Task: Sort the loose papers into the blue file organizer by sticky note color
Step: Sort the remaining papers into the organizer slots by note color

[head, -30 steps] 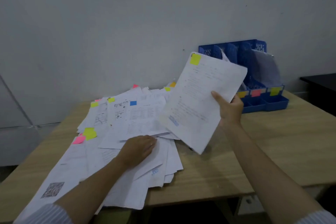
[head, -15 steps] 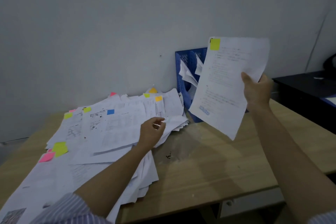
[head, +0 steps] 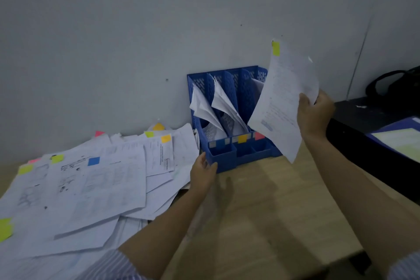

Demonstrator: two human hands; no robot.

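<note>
My right hand (head: 314, 115) grips a white printed sheet (head: 284, 100) with a yellow sticky note (head: 275, 48) at its top corner, held upright in front of the right side of the blue file organizer (head: 229, 157). The organizer stands against the wall, with papers leaning in its left slots and blue, yellow and pink labels on its front. My left hand (head: 203, 171) rests at the organizer's front left corner, touching it, fingers loosely curved. A spread pile of loose papers (head: 95, 184) with yellow, pink, blue and orange notes covers the table's left.
The wooden table (head: 272, 211) shows bare wood in front of the organizer. A black desk (head: 368, 129) with a blue folder (head: 400, 141) and a dark bag (head: 393, 84) stands at the right. A grey wall runs behind.
My right hand has carried the yellow-noted sheet right and turned it more edge-on by the organizer. My left hand left the pile and reached the organizer's front corner. The view shifted right.
</note>
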